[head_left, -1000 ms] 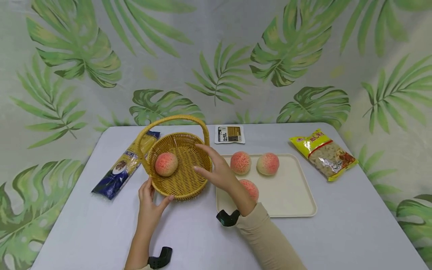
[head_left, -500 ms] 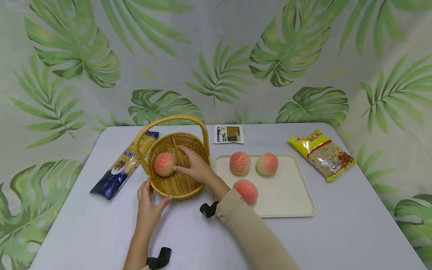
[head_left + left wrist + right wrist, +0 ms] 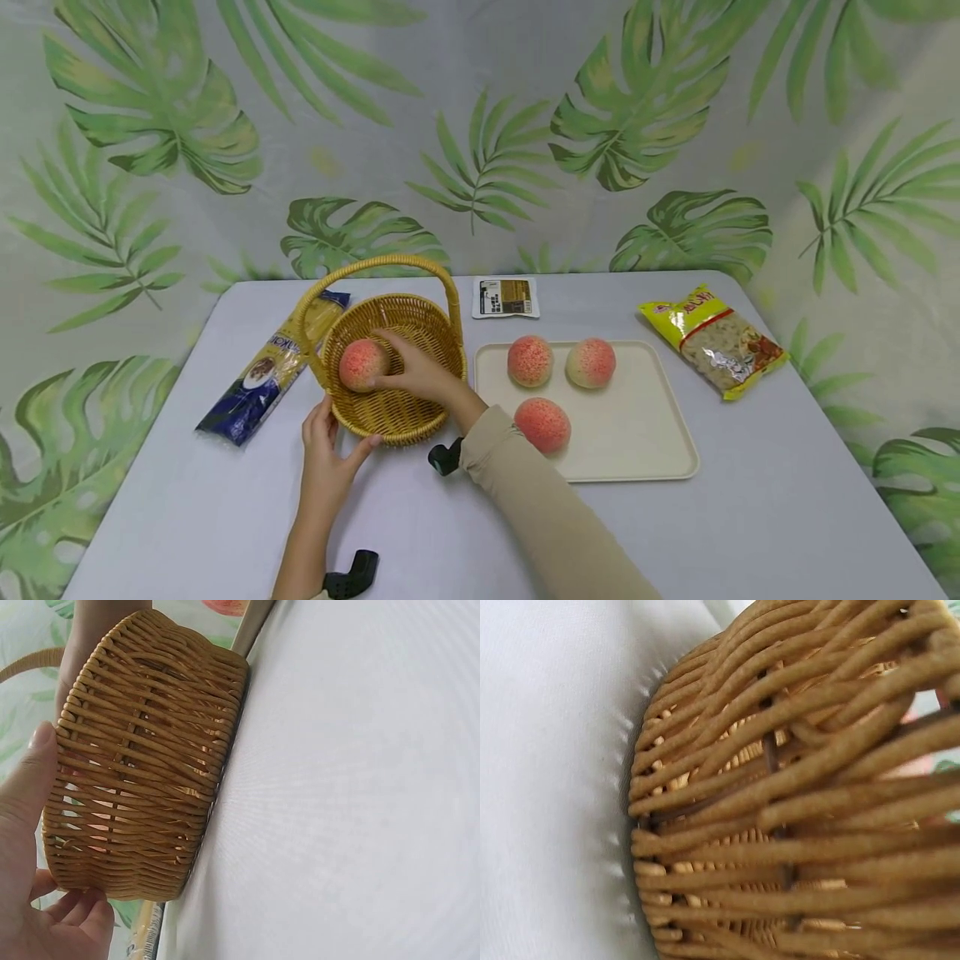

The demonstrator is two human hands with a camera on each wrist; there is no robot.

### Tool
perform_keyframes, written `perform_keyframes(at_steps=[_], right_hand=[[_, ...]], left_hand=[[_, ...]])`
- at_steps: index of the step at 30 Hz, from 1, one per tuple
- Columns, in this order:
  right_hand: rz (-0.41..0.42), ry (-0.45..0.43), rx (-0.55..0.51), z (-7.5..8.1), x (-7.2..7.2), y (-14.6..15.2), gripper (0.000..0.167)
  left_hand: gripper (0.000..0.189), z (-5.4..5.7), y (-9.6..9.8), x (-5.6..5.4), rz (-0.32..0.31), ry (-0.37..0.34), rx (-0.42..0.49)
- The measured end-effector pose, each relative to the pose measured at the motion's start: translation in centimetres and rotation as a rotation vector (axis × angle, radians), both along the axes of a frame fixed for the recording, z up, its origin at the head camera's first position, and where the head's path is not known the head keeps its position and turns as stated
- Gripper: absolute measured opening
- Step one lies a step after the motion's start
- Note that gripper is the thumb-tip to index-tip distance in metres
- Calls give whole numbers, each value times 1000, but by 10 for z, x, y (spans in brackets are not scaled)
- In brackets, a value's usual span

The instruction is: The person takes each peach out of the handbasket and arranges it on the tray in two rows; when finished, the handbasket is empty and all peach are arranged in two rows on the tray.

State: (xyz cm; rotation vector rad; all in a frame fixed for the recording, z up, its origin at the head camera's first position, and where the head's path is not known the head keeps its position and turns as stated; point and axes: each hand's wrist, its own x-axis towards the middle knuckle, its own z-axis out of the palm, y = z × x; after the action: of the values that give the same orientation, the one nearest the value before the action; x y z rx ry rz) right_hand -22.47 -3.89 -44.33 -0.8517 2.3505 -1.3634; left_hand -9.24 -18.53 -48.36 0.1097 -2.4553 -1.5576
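Note:
A pink and cream peach sits in the left part of the yellow wicker basket. My right hand reaches over the basket's right rim and holds this peach from its right side, index finger behind and thumb in front. My left hand steadies the basket at its front left. In the left wrist view, the left thumb lies at the rim of the wicker basket and the fingers curl against its side. Only basket weave fills the right wrist view, so the right hand is hidden there.
A cream tray right of the basket bears three more peaches. A blue and yellow pasta packet lies left of the basket. Behind the tray is a small white and brown pouch; a yellow snack bag lies far right.
My right hand has moved left and down into the basket, from above its right rim to the peach, and its fingers have closed around it. The left hand stays at the basket.

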Motion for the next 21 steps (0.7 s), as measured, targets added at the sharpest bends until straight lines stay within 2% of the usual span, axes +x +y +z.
perform_keyframes(at_steps=[3, 7, 15, 21], right_hand=[[-3, -68, -16, -2, 1, -4, 77], [-3, -106, -22, -5, 1, -9, 79], [17, -96, -26, -8, 0, -13, 80], [-5, -70, 1, -8, 1, -13, 78]], left_hand=[[94, 1, 1, 0, -1, 6, 7], [94, 1, 1, 1, -4, 11, 9], [94, 1, 1, 0, -1, -1, 9], [95, 0, 0, -1, 2, 2, 10]])
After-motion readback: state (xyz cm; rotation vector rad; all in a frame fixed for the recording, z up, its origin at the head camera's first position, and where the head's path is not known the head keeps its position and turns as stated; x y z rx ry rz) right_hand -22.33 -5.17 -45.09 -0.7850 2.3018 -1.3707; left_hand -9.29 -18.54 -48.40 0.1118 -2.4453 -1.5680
